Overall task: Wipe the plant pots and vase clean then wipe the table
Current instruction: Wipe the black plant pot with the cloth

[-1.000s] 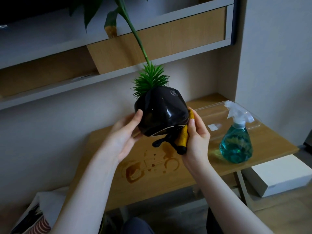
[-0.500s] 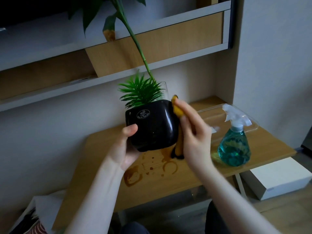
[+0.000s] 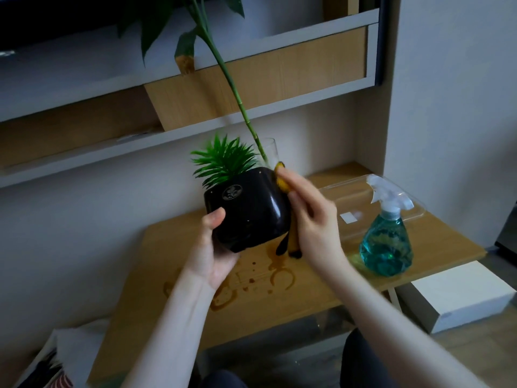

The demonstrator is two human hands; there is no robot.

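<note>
A glossy black plant pot (image 3: 246,211) with a spiky green plant (image 3: 223,161) is held in the air above the wooden table (image 3: 307,289). My left hand (image 3: 209,247) grips the pot from below and the left, thumb on its front. My right hand (image 3: 310,219) presses a yellow and black cloth (image 3: 291,242) against the pot's right side. Behind the pot a clear glass vase (image 3: 270,151) holds a tall green stalk (image 3: 229,77); its lower part is hidden. Brown ring stains and drops (image 3: 268,278) mark the table under the pot.
A spray bottle (image 3: 387,239) of blue liquid stands on the table's right side, in front of a clear plastic tray (image 3: 361,197). Shelves (image 3: 251,79) run along the wall above. A white box (image 3: 458,298) sits on the floor at right, a bag (image 3: 56,359) at lower left.
The pot has been turned upright from a tilt, its emblem now facing me. My right hand has slid the cloth from the pot's lower right up along its right side.
</note>
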